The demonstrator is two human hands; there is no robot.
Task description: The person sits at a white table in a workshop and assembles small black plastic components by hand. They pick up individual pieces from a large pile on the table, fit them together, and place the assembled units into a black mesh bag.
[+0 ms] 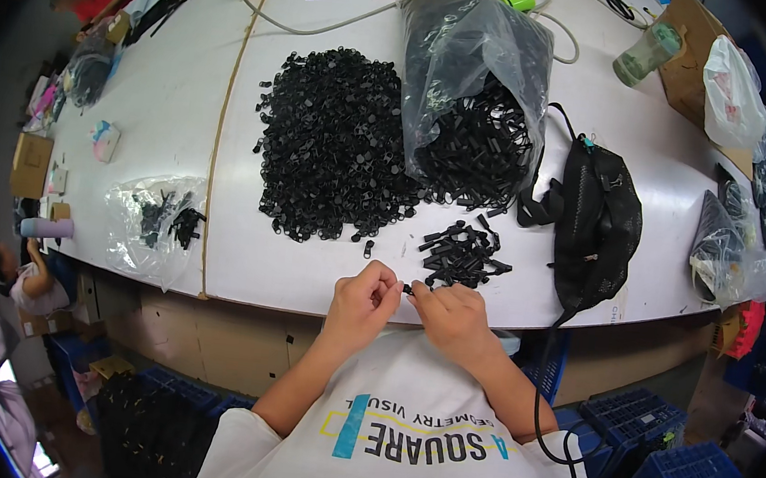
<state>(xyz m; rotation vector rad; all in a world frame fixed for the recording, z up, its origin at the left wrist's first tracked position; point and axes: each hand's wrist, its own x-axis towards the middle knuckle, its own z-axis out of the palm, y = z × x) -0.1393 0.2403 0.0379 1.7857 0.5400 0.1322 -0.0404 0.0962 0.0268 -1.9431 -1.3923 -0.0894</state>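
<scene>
At the near edge of the desk [297,272], the right hand [454,314] has its fingers pinching a small black piece [409,288] between both hands; the left hand [366,298] curls its fingers right beside it, though I cannot tell whether they grip it too. Just beyond lies a small black pile [462,254], with a larger black heap [332,147] farther left and a plastic bag [471,40] behind.

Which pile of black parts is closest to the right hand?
The small pile just beyond that hand; the large heap and the big plastic bag lie farther off.
</scene>
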